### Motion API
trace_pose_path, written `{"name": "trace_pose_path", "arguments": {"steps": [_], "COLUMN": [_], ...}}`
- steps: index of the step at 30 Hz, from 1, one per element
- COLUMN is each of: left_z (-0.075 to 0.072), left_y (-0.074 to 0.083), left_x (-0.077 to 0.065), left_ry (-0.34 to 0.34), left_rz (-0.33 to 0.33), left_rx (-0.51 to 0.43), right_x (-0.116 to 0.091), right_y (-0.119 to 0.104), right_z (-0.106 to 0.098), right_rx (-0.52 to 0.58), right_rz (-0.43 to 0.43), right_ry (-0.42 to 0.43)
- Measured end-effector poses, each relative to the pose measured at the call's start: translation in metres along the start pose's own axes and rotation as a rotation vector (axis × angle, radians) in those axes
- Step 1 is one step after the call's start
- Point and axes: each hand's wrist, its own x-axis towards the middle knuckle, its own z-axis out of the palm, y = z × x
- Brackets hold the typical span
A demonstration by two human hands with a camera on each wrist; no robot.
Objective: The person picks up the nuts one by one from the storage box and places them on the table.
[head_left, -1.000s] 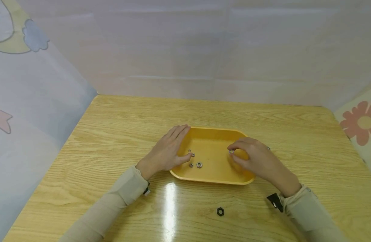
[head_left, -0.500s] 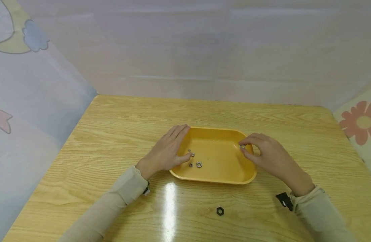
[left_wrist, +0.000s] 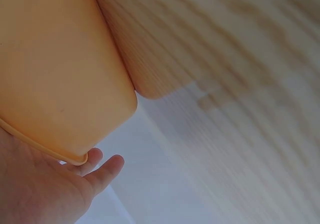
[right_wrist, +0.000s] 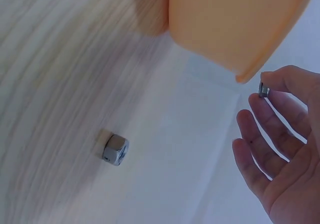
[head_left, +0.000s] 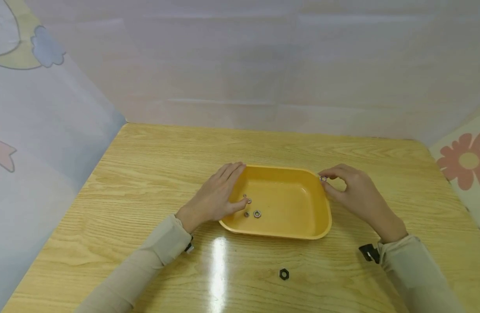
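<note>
In the head view my left hand (head_left: 214, 193) rests over the left rim of a yellow plastic tray (head_left: 291, 234), its fingers straight and its thumb reaching inside. The left wrist view shows the palm against the rim of the tray (left_wrist: 65, 74). Thumb and fingertip of my right hand (head_left: 355, 193) pinch a small metal hex nut (head_left: 323, 178) at the tray's upper right corner. Seen from the right wrist, this nut (right_wrist: 264, 90) is held just past the rim, the other fingers loosely spread. Several nuts (head_left: 257, 214) lie at the tray's left end, near the left thumb.
A dark hex nut (head_left: 284, 274) lies on the wooden table (head_left: 165, 161) in front of the tray. Another silver nut (right_wrist: 116, 150) sits on the table in the right wrist view. Pale cloth walls (head_left: 240, 65) stand behind and beside the table.
My right hand has moved right and away from me, carrying the pinched nut from over the tray's inside to its upper right rim. The left hand stays in place.
</note>
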Motion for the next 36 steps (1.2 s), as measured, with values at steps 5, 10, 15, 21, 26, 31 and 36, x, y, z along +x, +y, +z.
{"name": "trace_pose_path", "arguments": {"steps": [5,10,15,21,26,31,36], "left_z": [0.000,0.000,0.000,0.001,0.001,0.001,0.002], "left_y": [0.000,0.000,0.000,0.000,0.000,-0.001,-0.001], "left_x": [0.000,0.001,0.001,0.001,0.001,0.001,0.001], "left_ry": [-0.006,-0.010,-0.008,0.005,0.008,0.008,0.007], "left_rz": [-0.003,-0.004,-0.003,0.004,0.007,0.004,0.011], "left_rx": [0.004,0.005,0.012,0.012,0.017,0.014,0.014], "right_x": [0.003,0.007,0.009,0.011,0.010,0.011,0.012], "right_y": [0.011,0.019,0.026,0.034,0.039,0.044,0.047], "right_z": [0.001,0.002,0.004,0.006,0.006,0.007,0.008], "right_rx": [0.000,0.021,0.021,0.017,0.010,0.014,0.019], "right_rz": [0.022,0.057,0.096,0.135,0.171,0.192,0.231], "right_ry": [0.031,0.028,-0.004,-0.030,-0.061,-0.092,-0.132]}}
